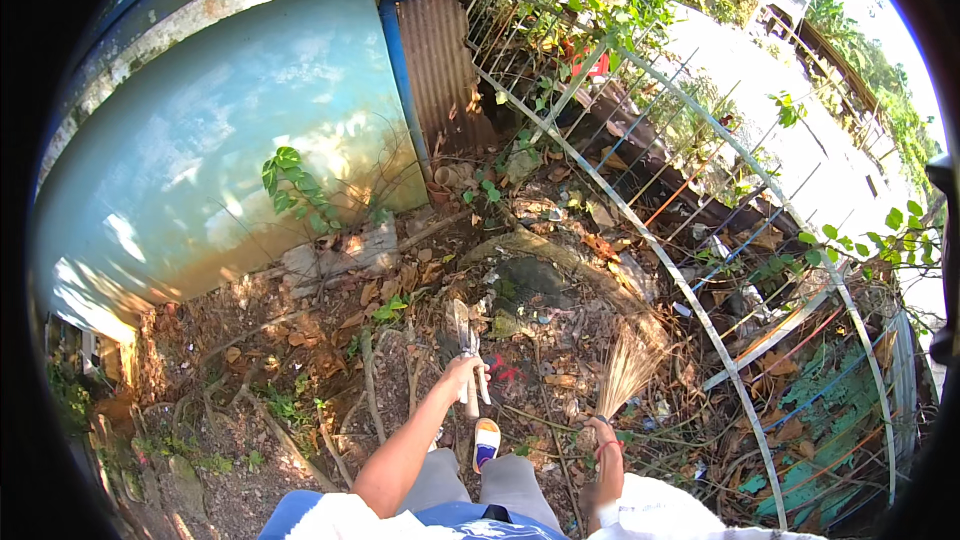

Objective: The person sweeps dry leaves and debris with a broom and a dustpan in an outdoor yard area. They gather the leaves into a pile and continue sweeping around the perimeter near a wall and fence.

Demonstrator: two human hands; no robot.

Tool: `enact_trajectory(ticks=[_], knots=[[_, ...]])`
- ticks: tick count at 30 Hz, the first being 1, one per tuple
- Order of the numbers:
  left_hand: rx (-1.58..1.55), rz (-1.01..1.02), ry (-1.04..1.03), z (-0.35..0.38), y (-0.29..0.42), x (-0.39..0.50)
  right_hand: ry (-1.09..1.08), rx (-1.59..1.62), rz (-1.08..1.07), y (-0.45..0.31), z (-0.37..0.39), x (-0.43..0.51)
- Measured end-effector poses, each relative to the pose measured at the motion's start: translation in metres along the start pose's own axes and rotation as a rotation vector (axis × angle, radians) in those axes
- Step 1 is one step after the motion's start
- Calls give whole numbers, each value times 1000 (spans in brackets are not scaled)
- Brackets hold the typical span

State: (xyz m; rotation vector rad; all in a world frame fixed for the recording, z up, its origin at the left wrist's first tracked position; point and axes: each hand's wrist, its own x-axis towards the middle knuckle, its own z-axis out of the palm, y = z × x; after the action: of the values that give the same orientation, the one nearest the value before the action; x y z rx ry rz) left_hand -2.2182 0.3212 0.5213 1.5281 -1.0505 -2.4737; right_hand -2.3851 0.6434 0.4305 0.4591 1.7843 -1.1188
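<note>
My left hand (463,375) is closed around metal-bladed hand tools (461,322), held upright over the littered ground. They look like a trowel or shears; pale handles stick out below my fist, and the exact kind is hard to tell. My right hand (602,433), with a red band at the wrist, grips the bound end of a stick broom (630,371). Its bristles fan out away from me, towards the soil and dry leaves. A red item (504,369) lies just right of my left hand. My sandalled foot (487,442) shows below.
A metal-framed fence panel (660,247) with colored bars leans along the right. Ahead stand a light-blue wall (247,127) and a rusty corrugated sheet (442,67). A dark rock (529,285), exposed roots (277,427) and fallen leaves cover uneven ground. Vines (292,184) grow by the wall.
</note>
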Motion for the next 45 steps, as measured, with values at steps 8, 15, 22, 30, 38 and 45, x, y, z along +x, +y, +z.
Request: enact_trajectory(ticks=[8,15,22,30,38,45], knots=[[-11,-4,-73,-4,10,-2,-201,-307,-213,-34,54,-38],[-35,15,-32,-37,17,-5,-227,66,-115,-33,25,-86],[-32,32,-108,-47,19,-10,-281,334,279,-29,119,-48],[-7,50,-75,-81,28,-15,-592,289,272,-46,186,-96],[79,42,-70,-81,36,-18,-293,-31,-114,-75,104,-115],[118,32,-56,-14,37,-7,7,276,118,-67,-1,-36]])
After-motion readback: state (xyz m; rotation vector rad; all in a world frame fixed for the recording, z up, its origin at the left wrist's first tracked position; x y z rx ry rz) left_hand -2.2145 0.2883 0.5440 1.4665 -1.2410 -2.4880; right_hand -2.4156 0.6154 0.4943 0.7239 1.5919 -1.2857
